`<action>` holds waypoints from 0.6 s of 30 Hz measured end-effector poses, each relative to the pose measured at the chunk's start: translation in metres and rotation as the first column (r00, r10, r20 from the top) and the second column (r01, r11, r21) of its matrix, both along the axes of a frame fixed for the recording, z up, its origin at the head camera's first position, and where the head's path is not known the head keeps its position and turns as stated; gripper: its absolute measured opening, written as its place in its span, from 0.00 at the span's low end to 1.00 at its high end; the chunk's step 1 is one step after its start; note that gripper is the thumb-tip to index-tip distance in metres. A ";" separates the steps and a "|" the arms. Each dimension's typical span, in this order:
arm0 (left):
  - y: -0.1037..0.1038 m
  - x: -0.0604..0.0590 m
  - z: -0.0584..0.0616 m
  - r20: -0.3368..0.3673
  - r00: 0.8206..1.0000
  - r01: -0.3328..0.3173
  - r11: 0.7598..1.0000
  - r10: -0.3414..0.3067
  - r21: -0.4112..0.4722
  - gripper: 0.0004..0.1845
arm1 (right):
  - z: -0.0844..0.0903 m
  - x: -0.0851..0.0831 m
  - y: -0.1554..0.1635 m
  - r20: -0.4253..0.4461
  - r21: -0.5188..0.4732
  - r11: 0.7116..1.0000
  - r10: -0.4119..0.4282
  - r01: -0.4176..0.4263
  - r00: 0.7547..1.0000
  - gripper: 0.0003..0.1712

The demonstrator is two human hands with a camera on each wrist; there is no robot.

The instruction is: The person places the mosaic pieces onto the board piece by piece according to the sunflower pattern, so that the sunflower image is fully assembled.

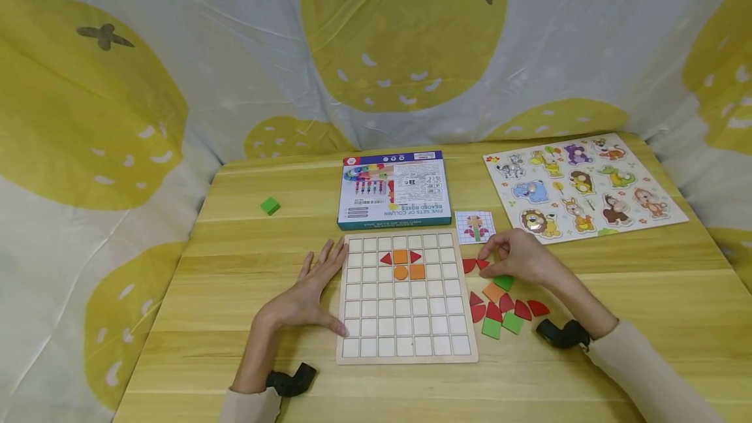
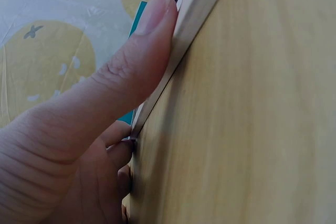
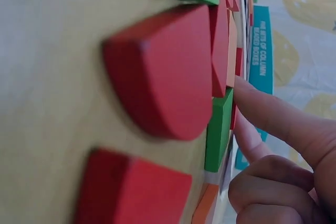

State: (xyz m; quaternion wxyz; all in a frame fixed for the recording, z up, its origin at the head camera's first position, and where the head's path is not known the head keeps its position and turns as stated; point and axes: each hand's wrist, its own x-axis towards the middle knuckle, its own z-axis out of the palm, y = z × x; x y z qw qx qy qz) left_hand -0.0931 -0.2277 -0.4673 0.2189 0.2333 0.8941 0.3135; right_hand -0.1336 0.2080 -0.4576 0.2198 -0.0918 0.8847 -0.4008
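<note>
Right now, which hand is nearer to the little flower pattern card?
The right hand: it lies just below and right of the pattern card. The left hand rests across the grid board, at its left edge.

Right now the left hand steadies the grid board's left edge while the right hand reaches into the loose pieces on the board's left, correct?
Not quite: the head view shows the loose pieces and right hand on the right of the grid board. The left hand does steady its left edge.
</note>
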 end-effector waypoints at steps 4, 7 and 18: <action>0.000 0.000 0.001 -0.004 1.000 0.002 1.000 -0.002 -0.003 0.82 | 0.003 0.000 0.001 -0.029 0.036 0.999 0.014 -0.013 0.999 0.11; 0.000 0.000 0.001 -0.004 1.000 0.002 1.000 -0.002 -0.003 0.82 | 0.006 0.001 0.000 -0.048 0.036 0.999 0.014 -0.012 0.999 0.10; -0.001 0.001 0.002 0.000 1.000 0.005 1.000 -0.005 0.007 0.81 | 0.017 0.020 -0.056 -0.032 -0.067 0.997 0.041 -0.043 0.999 0.08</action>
